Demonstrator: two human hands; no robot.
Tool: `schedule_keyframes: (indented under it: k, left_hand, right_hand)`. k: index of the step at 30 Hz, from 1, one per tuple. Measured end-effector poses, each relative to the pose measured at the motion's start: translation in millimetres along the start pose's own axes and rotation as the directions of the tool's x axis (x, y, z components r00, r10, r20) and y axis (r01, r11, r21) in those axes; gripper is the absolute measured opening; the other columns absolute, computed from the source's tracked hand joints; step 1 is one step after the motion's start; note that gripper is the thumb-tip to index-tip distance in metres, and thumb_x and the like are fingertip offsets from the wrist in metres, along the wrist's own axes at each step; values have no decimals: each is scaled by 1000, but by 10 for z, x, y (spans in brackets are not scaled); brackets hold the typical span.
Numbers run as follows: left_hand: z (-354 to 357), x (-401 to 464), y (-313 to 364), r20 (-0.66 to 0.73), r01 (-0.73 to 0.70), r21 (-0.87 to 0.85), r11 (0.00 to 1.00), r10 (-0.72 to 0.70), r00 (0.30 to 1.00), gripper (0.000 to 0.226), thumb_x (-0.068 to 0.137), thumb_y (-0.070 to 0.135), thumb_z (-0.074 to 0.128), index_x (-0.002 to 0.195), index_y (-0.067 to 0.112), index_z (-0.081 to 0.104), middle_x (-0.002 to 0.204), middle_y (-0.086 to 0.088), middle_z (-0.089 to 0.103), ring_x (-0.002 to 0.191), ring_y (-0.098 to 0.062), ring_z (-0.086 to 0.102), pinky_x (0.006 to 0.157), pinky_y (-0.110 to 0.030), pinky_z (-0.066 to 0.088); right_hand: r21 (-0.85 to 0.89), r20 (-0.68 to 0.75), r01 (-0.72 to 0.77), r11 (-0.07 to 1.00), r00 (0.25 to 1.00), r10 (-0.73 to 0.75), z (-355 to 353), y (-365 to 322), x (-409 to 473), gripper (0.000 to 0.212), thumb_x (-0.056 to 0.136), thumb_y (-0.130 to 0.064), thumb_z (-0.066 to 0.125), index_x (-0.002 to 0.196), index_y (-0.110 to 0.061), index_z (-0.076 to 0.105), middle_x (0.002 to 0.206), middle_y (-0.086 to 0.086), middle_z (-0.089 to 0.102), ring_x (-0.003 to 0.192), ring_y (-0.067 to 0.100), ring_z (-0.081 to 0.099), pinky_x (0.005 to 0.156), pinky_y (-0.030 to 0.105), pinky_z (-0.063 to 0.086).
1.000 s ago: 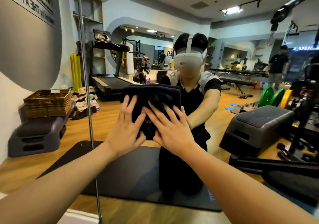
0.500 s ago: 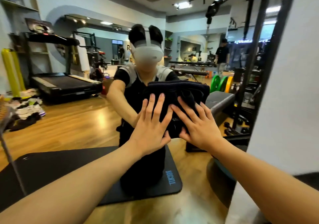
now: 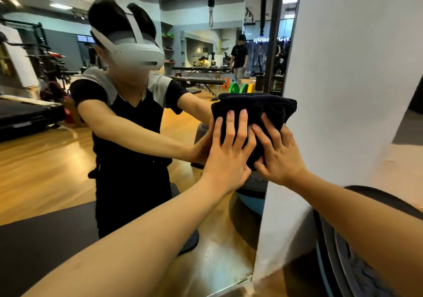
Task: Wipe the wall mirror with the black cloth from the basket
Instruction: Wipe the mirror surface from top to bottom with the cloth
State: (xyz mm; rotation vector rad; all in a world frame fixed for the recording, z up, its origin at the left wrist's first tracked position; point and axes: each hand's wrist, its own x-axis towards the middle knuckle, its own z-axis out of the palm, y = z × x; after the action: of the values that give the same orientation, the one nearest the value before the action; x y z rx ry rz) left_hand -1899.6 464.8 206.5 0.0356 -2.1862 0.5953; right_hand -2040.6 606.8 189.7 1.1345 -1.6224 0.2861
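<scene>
Since the earlier frame we have slid the black cloth [image 3: 254, 113] rightward across the wall mirror [image 3: 187, 118], so it now sits in the right-centre of the frame, just beside the mirror's right edge where the white wall [image 3: 352, 90] begins. Our left hand [image 3: 226, 150] lies flat on the bunched cloth with fingers straight and spread, pressing it to the glass; our right hand [image 3: 278, 152] presses beside it, fingers slightly bent over the folds, neither hand closed round the fabric. To do this stroke well, we judge that we should keep both palms bearing evenly, carry the cloth right up to the edge without running onto the wall, then turn back in an overlapping pass lower down. Bunching may leave streaks, so flattening the cloth would probably help. Counting: one cloth, one mirror, two hands of ours on it. Reflected in the glass we count one headset-wearing figure [image 3: 128, 118] at left-centre, and two more people [image 3: 239, 58] in the upper middle. No basket is in view.
</scene>
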Motion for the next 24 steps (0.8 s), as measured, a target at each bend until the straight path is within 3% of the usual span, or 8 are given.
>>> schedule_keyframes:
  k: [4,13,17,20,24]
  left_hand:
    - [88,-72,119,14,-10,7,1000,10,1000,90,83,42,53,156,3,20,165,-29,2,151,-51,2,123,-65,8]
    - [136,-411,165,129,-78,69,995,69,989,86,87,45,56,154,2,24,165,-30,4,152,-50,7,124,-62,12]
    - [109,-596,55,154,-144,104,984,127,980,76,90,39,45,152,-1,29,165,-29,9,152,-48,11,123,-60,13]
    - [76,-782,-99,161,-186,128,974,164,973,72,90,35,32,152,-1,28,165,-29,9,153,-48,10,124,-59,16]
    - [-30,-997,-395,185,-208,147,967,179,966,79,88,42,47,153,1,28,166,-27,8,153,-46,11,124,-59,16]
  right_hand:
    - [-1,59,-8,1000,998,8,46,19,-191,91,83,-35,67,158,-18,19,164,19,17,145,47,28,110,63,37]
    - [82,221,-107,991,971,87,26,-339,-546,83,93,-45,55,160,-21,13,166,21,11,145,53,26,113,65,31]
    - [120,297,-195,973,943,153,46,-665,-638,92,90,-44,63,161,-18,11,166,23,10,145,56,26,111,68,30]
    - [152,331,-220,964,930,160,33,-944,-649,90,89,-44,58,161,-17,11,166,22,7,144,58,24,113,71,27]
    - [175,320,-225,959,934,161,50,-1289,-548,92,88,-42,58,162,-18,9,166,24,8,140,60,24,115,73,22]
